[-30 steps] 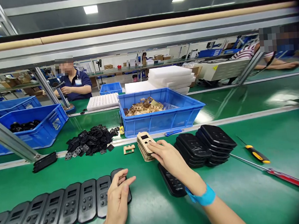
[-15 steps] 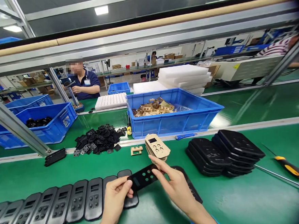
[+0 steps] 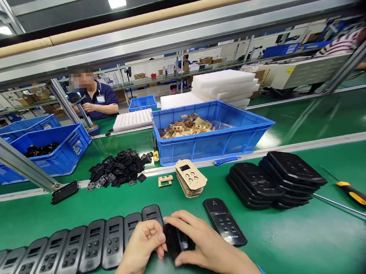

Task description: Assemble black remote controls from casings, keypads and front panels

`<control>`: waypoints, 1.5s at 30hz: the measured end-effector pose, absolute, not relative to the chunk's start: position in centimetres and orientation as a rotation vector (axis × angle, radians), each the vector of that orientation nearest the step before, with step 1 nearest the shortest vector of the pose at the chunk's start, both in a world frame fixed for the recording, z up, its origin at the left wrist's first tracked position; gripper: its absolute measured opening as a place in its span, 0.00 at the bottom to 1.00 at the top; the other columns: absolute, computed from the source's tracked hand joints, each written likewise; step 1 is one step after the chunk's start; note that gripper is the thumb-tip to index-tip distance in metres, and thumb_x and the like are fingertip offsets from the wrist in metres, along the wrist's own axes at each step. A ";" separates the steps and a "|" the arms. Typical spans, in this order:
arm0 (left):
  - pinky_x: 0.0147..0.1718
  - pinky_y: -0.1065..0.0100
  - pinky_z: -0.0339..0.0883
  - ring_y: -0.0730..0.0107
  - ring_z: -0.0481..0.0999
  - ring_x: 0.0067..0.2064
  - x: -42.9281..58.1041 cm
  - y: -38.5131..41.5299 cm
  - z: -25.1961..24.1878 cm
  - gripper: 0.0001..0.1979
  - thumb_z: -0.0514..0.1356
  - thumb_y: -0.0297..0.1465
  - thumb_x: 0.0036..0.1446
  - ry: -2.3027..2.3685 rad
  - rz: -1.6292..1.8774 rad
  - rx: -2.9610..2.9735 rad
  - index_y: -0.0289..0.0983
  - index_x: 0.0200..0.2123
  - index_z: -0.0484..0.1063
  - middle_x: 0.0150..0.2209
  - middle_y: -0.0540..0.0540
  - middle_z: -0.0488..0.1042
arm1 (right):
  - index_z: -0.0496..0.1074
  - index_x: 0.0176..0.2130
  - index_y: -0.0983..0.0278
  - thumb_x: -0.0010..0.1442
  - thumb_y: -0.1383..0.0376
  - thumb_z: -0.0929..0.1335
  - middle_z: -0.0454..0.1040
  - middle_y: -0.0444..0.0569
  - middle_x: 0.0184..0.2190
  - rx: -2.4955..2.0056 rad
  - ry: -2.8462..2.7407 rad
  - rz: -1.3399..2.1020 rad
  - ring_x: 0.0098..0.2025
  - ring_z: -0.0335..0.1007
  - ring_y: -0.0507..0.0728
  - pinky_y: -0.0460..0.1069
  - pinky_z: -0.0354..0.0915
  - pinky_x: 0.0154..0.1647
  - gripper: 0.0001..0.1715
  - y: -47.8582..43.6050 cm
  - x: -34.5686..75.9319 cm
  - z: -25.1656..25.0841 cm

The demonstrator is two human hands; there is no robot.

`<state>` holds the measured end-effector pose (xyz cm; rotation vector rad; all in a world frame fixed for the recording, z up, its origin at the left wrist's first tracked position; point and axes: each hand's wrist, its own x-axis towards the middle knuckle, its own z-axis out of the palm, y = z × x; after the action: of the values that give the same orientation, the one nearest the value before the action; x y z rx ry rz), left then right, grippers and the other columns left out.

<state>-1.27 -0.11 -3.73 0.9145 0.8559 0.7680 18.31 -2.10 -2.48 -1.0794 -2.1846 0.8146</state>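
A thin black panel [image 3: 174,243] is between my two hands, turned so that its holes do not show. My left hand [image 3: 143,242] pinches its left edge between thumb and fingers. My right hand [image 3: 202,240] wraps round its other side, fingers over the top and thumb below. To the left, a row of black casing covers [image 3: 93,245] with buttons and slots lies on the green bench, its right end just behind my left hand. One glossy black cover [image 3: 225,221] lies right of my hands. Beyond them stands a stack of tan backing sheets [image 3: 190,178] with cut-outs.
A pile of small black pads [image 3: 118,168], a tan scrap [image 3: 165,181] and a blue cutter [image 3: 227,161] lie farther back. Stacked black covers [image 3: 294,179] and a screwdriver [image 3: 358,195] are at right. A blue bin [image 3: 202,148] holds tan scraps. A co-worker [image 3: 100,99] sits opposite.
The black panel has been tipped from nearly flat to steep and brought lower. My right hand has shifted down and left, uncovering the glossy cover at right.
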 end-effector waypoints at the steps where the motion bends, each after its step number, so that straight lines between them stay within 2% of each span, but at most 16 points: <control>1: 0.14 0.80 0.53 0.83 0.61 0.14 -1.1 -0.2 -3.8 0.23 0.71 0.45 0.37 0.824 0.786 0.889 0.33 0.21 0.67 0.15 0.51 0.70 | 0.62 0.58 0.58 0.49 0.57 0.75 0.68 0.52 0.52 -1.056 -2.129 0.866 0.51 0.66 0.60 0.51 0.65 0.51 0.40 -2.2 18.2 -2.6; 5: 0.15 0.81 0.53 0.85 0.57 0.15 -0.1 -0.7 -3.8 0.23 0.70 0.46 0.41 0.732 0.828 0.816 0.33 0.22 0.67 0.13 0.56 0.63 | 0.62 0.58 0.55 0.50 0.58 0.74 0.68 0.52 0.51 -0.968 -1.912 0.989 0.45 0.69 0.58 0.49 0.68 0.43 0.38 -2.6 17.1 -3.5; 10: 0.16 0.82 0.55 0.84 0.62 0.18 0.1 -0.9 -3.3 0.17 0.68 0.41 0.47 0.620 0.814 0.688 0.35 0.29 0.68 0.21 0.54 0.67 | 0.70 0.53 0.55 0.44 0.49 0.75 0.71 0.53 0.49 -0.842 -1.466 1.067 0.44 0.70 0.60 0.50 0.70 0.38 0.38 -2.5 17.0 -3.8; 13: 0.13 0.83 0.47 0.86 0.56 0.15 -0.6 -0.5 -3.3 0.14 0.65 0.39 0.53 0.627 0.799 0.744 0.36 0.29 0.66 0.17 0.56 0.64 | 0.73 0.49 0.56 0.40 0.41 0.73 0.75 0.52 0.46 -0.800 -0.993 1.064 0.45 0.71 0.62 0.52 0.70 0.41 0.40 -1.6 18.9 -3.2; 15: 0.11 0.83 0.45 0.86 0.54 0.12 -1.1 -0.1 -3.4 0.15 0.63 0.41 0.54 0.669 0.788 0.849 0.37 0.28 0.63 0.14 0.57 0.64 | 0.73 0.48 0.55 0.43 0.38 0.69 0.75 0.49 0.47 -0.784 -0.709 0.966 0.48 0.71 0.61 0.53 0.69 0.45 0.37 -0.8 20.7 -2.7; 17: 0.11 0.81 0.51 0.83 0.59 0.12 -1.4 0.3 -3.5 0.17 0.61 0.43 0.55 0.766 0.787 0.948 0.38 0.27 0.60 0.14 0.55 0.67 | 0.73 0.47 0.52 0.52 0.39 0.65 0.72 0.45 0.51 -0.777 -0.529 0.821 0.53 0.67 0.58 0.52 0.68 0.49 0.31 -0.1 22.4 -2.4; 20: 0.20 0.75 0.67 0.74 0.72 0.20 -1.4 1.1 -3.4 0.15 0.59 0.43 0.57 0.983 0.845 1.182 0.38 0.29 0.62 0.21 0.49 0.74 | 0.71 0.49 0.52 0.59 0.41 0.59 0.67 0.45 0.57 -0.821 -0.513 0.688 0.58 0.62 0.58 0.54 0.66 0.52 0.28 0.2 23.4 -2.1; 22: 0.35 0.68 0.73 0.66 0.79 0.35 -1.2 1.6 -3.4 0.11 0.57 0.39 0.59 1.114 0.900 1.481 0.37 0.36 0.68 0.35 0.42 0.78 | 0.69 0.52 0.55 0.59 0.41 0.59 0.68 0.50 0.56 -0.867 -0.586 0.729 0.55 0.65 0.61 0.56 0.67 0.50 0.31 0.0 23.0 -2.2; 25: 0.56 0.57 0.62 0.58 0.65 0.59 -1.1 1.9 -3.9 0.20 0.53 0.35 0.60 1.251 0.837 1.991 0.39 0.55 0.65 0.59 0.38 0.65 | 0.68 0.54 0.57 0.55 0.41 0.64 0.72 0.54 0.52 -0.852 -0.627 0.878 0.51 0.70 0.62 0.58 0.69 0.48 0.34 -0.6 21.6 -2.6; 27: 0.58 0.50 0.57 0.52 0.59 0.63 -1.1 1.7 -4.6 0.25 0.54 0.37 0.60 1.400 0.725 2.219 0.38 0.60 0.61 0.63 0.36 0.59 | 0.67 0.55 0.57 0.54 0.43 0.67 0.74 0.55 0.50 -0.817 -0.632 0.957 0.49 0.71 0.63 0.58 0.69 0.48 0.35 -0.7 20.9 -2.8; 31: 0.55 0.38 0.52 0.32 0.56 0.61 -0.9 0.6 -6.2 0.36 0.59 0.51 0.50 1.736 0.527 2.485 0.31 0.54 0.69 0.61 0.26 0.60 | 0.66 0.56 0.59 0.53 0.43 0.68 0.75 0.57 0.48 -0.799 -0.682 1.011 0.49 0.71 0.64 0.58 0.68 0.48 0.38 -0.5 20.3 -2.9; 33: 0.54 0.35 0.50 0.28 0.56 0.60 -0.4 0.0 -6.5 0.38 0.62 0.51 0.46 1.744 0.393 2.558 0.35 0.56 0.68 0.60 0.27 0.61 | 0.67 0.56 0.60 0.52 0.43 0.68 0.76 0.57 0.47 -0.799 -0.706 1.023 0.49 0.71 0.64 0.58 0.69 0.47 0.38 -0.5 20.2 -3.0; 36: 0.53 0.36 0.52 0.31 0.60 0.58 0.5 -0.8 -6.3 0.33 0.64 0.38 0.48 1.668 0.238 2.553 0.45 0.59 0.64 0.55 0.32 0.67 | 0.69 0.54 0.61 0.50 0.42 0.69 0.76 0.57 0.45 -0.827 -0.743 1.050 0.49 0.71 0.65 0.57 0.70 0.45 0.39 -0.6 19.8 -3.1; 39: 0.54 0.42 0.54 0.41 0.66 0.53 0.9 -1.2 -5.6 0.37 0.60 0.29 0.48 1.575 0.318 2.423 0.44 0.63 0.56 0.48 0.35 0.70 | 0.71 0.51 0.59 0.47 0.40 0.69 0.77 0.56 0.44 -0.844 -0.760 1.110 0.47 0.71 0.64 0.56 0.70 0.41 0.39 -1.0 19.5 -3.5; 42: 0.49 0.52 0.64 0.49 0.69 0.50 0.7 -1.3 -5.2 0.44 0.58 0.28 0.49 1.562 0.565 2.137 0.39 0.67 0.40 0.52 0.35 0.65 | 0.72 0.49 0.57 0.46 0.40 0.70 0.77 0.52 0.43 -0.815 -0.766 1.206 0.43 0.71 0.61 0.51 0.70 0.37 0.37 -1.3 19.4 -3.9; 45: 0.51 0.55 0.63 0.50 0.67 0.55 0.3 -1.1 -5.1 0.48 0.62 0.30 0.46 1.520 0.743 1.856 0.39 0.67 0.40 0.56 0.37 0.61 | 0.71 0.51 0.57 0.48 0.39 0.68 0.76 0.51 0.42 -0.757 -0.786 1.349 0.33 0.69 0.56 0.48 0.67 0.30 0.38 -1.6 18.9 -4.1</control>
<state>0.28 -1.11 -5.07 1.8556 1.5196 0.7432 18.95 -1.65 -4.06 -0.7571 -0.7865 1.3492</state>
